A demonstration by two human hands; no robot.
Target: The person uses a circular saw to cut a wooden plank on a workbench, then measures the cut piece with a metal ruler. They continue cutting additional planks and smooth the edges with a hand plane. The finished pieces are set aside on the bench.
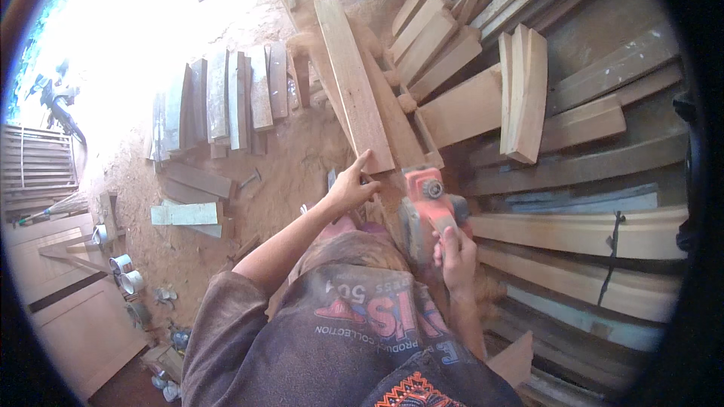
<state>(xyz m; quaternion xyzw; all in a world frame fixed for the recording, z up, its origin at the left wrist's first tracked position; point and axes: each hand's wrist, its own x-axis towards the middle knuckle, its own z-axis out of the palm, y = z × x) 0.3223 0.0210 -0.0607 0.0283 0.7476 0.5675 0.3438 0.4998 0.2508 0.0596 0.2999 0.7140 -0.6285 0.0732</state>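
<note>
A long pale wooden board (353, 87) lies lengthwise in front of me on a wooden bench (392, 117). At its near end, my left hand (354, 185) grips the left corner, its index finger stretched along the edge and the others curled. In my right hand (456, 252) is a red and grey electric planer (431, 207), held by its rear handle with the fingers closed around it. The planer is right of the board's near end and apart from it. Its underside is hidden.
Stacked planks (573, 237) fill the right side, with short wooden blocks (524, 94) on top. To the left, a row of boards (219, 98) and a hammer (250, 179) lie on the dusty ground. White buckets (131, 281) stand farther left. A motorcycle (60, 102) stands beyond.
</note>
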